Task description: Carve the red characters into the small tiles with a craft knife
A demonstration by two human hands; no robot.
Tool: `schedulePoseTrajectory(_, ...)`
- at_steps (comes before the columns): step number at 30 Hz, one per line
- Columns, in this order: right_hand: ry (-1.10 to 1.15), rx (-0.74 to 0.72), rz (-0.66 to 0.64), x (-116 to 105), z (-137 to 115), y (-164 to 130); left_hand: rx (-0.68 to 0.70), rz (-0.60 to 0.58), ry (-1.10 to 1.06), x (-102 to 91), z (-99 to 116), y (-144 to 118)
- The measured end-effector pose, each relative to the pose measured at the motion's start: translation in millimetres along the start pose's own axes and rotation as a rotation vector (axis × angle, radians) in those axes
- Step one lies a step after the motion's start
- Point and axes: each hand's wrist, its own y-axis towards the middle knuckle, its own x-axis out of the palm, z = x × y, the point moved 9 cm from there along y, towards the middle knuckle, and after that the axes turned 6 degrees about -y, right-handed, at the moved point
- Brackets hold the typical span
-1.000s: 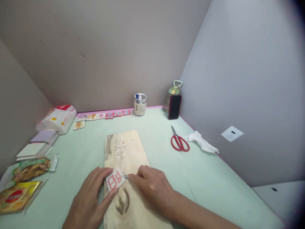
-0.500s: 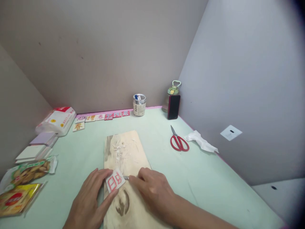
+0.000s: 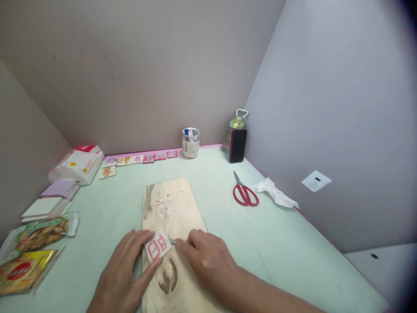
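Observation:
A small white square tile (image 3: 158, 246) with a red Chinese character lies tilted on a wooden board (image 3: 182, 204). My left hand (image 3: 125, 269) grips it by its edges, fingers at the upper left and thumb at the lower edge. My right hand (image 3: 208, 261) is closed around a small carving knife (image 3: 172, 241); only its short metal blade shows, at the tile's right edge, and the handle is hidden in the fist. Pale shavings (image 3: 164, 202) are scattered on the board above the tile. A dark curved mark shows in the wood below it.
Red-handled scissors (image 3: 245, 194) and a crumpled tissue (image 3: 275, 193) lie to the right. At the back stand a tin can (image 3: 190, 145), a phone (image 3: 238, 146) against a bottle (image 3: 237, 122), and several finished character tiles (image 3: 149, 158). Tissue pack (image 3: 78, 167), blank tiles (image 3: 41, 208) and snack bags (image 3: 45, 234) line the left.
The knife's blade has shifted very slightly at the tile's right edge, so a bit less metal shows. Both hands otherwise keep their places.

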Motion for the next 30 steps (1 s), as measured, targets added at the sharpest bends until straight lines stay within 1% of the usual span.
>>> schedulePoseTrajectory(2,-0.018,-0.018,0.03,-2,-2,-1,0.005,0.011,0.003,0.6,0,0)
schedulePoseTrajectory(4,-0.038,-0.025,0.034,-2,-4,-1,0.012,0.022,0.004,1.2,1,0)
schedulePoseTrajectory(11,-0.049,-0.01,-0.032,4,-5,4,0.005,0.044,0.007,-0.2,4,-1)
schedulePoseTrajectory(14,-0.06,-0.005,-0.013,2,-5,4,0.011,0.041,0.02,-1.5,6,-1)
schedulePoseTrajectory(19,-0.08,-0.031,0.045,-3,-7,-1,0.069,0.055,0.039,-4.8,13,3)
schedulePoseTrajectory(21,-0.083,-0.032,0.055,-3,-7,-2,0.066,0.062,0.042,-4.8,12,4)
schedulePoseTrajectory(25,-0.075,-0.022,0.026,0,-6,2,0.039,0.062,0.044,-2.5,9,2)
schedulePoseTrajectory(30,-0.077,-0.007,-0.02,3,-6,7,0.052,0.069,0.031,-6.3,16,4)
